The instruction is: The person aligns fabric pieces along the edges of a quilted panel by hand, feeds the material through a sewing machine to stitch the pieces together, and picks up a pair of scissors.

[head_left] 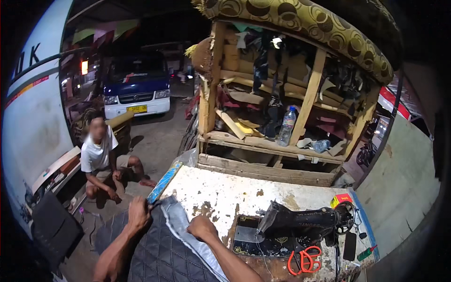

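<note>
A black quilted fabric panel (159,249) with diamond stitching drapes over the near left edge of the worktable (221,188). Along its right side runs a pale grey-blue edge strip (181,223). My left hand (140,214) is closed on the panel's far corner, beside the strip's upper end. My right hand (203,228) is closed in a fist at the strip's right edge, its fingertips hidden from view. To the right of that hand stands a black sewing machine (300,225), with a thread hanging below its needle area.
Orange-handled scissors (305,260), a black phone (349,246), a green bottle (365,254) and a red-yellow box (340,200) lie around the machine. Behind the table rises a wooden frame (268,171) holding scraps and a water bottle (286,127). A person (99,157) squats at left.
</note>
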A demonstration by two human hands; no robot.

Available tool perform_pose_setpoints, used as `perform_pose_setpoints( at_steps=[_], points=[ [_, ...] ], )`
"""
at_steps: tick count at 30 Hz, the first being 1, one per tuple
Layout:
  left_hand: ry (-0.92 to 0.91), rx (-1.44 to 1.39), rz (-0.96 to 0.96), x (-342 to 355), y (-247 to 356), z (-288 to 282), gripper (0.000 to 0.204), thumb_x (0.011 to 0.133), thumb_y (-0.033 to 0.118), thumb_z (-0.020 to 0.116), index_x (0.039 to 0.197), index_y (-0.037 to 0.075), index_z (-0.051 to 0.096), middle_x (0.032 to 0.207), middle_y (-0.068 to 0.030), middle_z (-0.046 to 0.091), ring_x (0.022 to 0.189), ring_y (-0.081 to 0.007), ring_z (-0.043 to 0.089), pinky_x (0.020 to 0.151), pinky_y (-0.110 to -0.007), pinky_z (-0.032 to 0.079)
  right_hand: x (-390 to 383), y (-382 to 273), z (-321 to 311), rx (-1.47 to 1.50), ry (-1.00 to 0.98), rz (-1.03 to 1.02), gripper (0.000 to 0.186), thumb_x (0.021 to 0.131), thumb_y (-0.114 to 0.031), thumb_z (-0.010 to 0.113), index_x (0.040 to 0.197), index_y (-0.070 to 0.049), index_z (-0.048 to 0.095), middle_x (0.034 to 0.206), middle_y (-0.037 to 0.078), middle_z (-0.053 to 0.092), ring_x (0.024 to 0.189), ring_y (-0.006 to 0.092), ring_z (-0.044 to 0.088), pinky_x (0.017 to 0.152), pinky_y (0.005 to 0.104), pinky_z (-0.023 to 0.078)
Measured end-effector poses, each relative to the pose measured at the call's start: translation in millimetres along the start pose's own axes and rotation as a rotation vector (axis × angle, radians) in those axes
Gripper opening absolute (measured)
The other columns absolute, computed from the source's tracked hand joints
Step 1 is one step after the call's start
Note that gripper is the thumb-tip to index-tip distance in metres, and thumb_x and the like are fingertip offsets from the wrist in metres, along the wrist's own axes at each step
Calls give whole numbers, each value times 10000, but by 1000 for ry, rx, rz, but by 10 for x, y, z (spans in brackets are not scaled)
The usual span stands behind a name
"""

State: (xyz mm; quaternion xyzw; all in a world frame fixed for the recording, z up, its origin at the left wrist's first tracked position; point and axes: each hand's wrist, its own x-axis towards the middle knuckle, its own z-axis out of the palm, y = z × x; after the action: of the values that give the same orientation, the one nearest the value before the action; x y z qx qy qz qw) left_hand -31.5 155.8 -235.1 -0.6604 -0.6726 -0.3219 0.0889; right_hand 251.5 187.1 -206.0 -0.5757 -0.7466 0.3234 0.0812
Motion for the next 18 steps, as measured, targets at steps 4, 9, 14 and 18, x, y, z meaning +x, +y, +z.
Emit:
perform_pose_setpoints(
  at_steps=[4,9,14,18],
  points=[
    [158,-130,255,544,622,-5,193,884,105,719,982,0,589,939,-206,579,932,-450,556,813,-540,429,-223,372,0,174,291,34,357,838,-350,756,1038,-56,790,984,258,766,941,415,753,834,466,584],
    [102,-244,555,1338,1671,264,180,848,68,688,1000,21,604,980,-211,601,954,-447,579,822,-526,465,-532,930,-361,604,579,143,275,867,-234,839,957,7,744,769,56,707,687,140,631,659,332,510],
    [-283,-151,740,1294,1779,1323,150,868,90,669,1002,23,663,1048,-201,677,1004,-428,628,872,-539,495,-809,1174,-192,531,501,345,389,819,-323,829,694,-6,642,725,150,718,706,275,696,693,446,524],
    [-387,-274,472,701,1832,1444,129,893,126,719,966,20,709,1006,-212,686,1053,-424,633,905,-535,488,-1111,1127,-73,582,510,431,349,788,-320,909,833,-9,759,772,91,753,718,161,698,717,338,552]
  ],
)
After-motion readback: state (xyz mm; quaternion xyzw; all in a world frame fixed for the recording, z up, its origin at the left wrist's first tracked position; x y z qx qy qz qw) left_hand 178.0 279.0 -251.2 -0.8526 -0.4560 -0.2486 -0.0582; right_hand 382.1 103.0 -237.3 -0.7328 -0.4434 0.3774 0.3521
